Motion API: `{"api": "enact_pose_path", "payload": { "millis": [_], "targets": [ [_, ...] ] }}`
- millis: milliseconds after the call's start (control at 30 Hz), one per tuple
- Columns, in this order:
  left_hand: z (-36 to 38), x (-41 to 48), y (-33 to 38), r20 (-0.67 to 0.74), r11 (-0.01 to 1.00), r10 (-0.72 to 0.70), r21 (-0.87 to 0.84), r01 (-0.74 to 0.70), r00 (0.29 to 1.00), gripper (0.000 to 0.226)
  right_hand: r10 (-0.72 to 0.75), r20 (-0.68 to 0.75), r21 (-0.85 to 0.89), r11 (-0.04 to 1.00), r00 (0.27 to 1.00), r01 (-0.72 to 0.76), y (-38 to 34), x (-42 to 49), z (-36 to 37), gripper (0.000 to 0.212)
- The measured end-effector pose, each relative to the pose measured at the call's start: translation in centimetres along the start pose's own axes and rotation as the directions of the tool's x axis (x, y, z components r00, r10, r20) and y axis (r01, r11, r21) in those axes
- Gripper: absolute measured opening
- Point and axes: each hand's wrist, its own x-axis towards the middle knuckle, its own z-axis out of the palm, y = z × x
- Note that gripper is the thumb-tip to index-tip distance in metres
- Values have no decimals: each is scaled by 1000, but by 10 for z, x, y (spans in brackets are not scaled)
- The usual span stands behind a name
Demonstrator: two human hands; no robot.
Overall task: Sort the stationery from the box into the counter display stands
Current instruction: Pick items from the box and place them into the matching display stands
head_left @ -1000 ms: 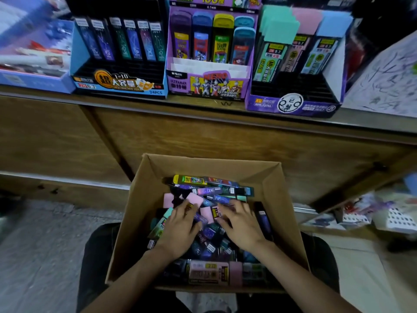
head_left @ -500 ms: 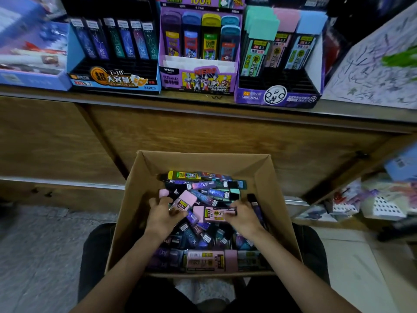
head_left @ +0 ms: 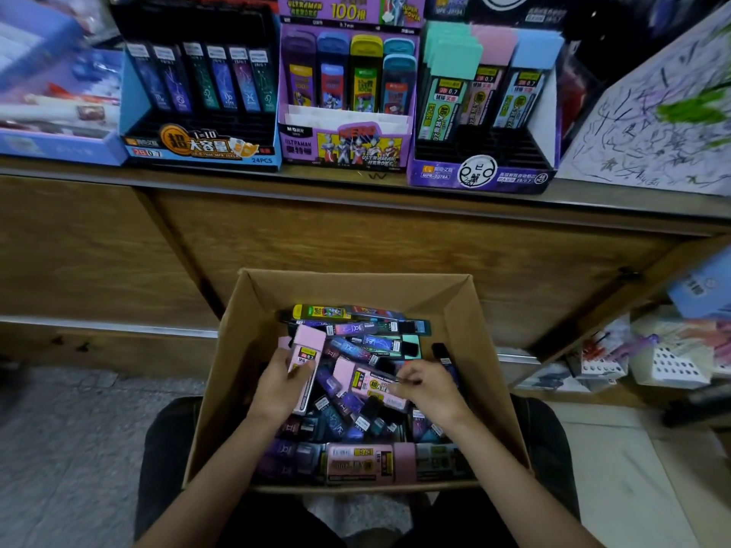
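Stationery packs (head_left: pixel 368 342) heaped in cardboard box (head_left: pixel 356 282) on lap, below counter display stands (head_left: pixel 197 148). Left hand (head_left: pixel 277 389) fingers curled round pink case (head_left: pixel 306 352); right hand (head_left: pixel 433 391) pinches second pink case (head_left: pixel 362 379).

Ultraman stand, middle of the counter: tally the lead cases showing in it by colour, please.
Purple case: 1
Blue case: 1
Yellow case: 1
Teal cases: 2, one behind the other
Total: 5 showing in the Ultraman stand; any hidden behind them cannot be counted.
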Motion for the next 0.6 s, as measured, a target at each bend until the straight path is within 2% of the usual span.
{"api": "enact_pose_path", "payload": {
  "millis": [100, 200, 233, 300, 367, 400, 500, 600],
  "targets": [
    [-1, -3, 8, -32, 970, -28, -242, 20, 999, 19, 43, -91, 232, 973, 995, -21, -5, -5, -9, 13],
    [1, -7, 15, 22, 908, -56, -415, 60, 998, 11, 113, -156, 486, 874, 981, -23, -19, -10, -11, 13],
    [1, -10, 17, 65, 884, -38, -462, 64, 997, 12, 131, -135, 573, 819, 982, -31, -25, -11, -8, 13],
    [3, -13, 21, 139, 839, 8, -539, 69, 990, 34, 120, -59, 666, 744, 991, -51, -38, -15, 4, 14],
    [6, -15, 27, 169, 796, 31, -600, 78, 985, 54, 71, -13, 658, 752, 997, -45, -48, -19, 23, 14],
    [8, -16, 30, 166, 779, 51, -624, 65, 985, 54, 47, -6, 640, 767, 999, -33, -52, -22, 33, 15],
    [8, -16, 32, 112, 773, 53, -634, 30, 992, 42, -77, -19, 487, 870, 997, 76, -57, -22, 49, 18],
    [-1, -13, 28, 74, 778, 53, -628, 6, 996, 23, -164, 71, 273, 952, 984, 139, -52, -16, 44, 26]
  ]
}}
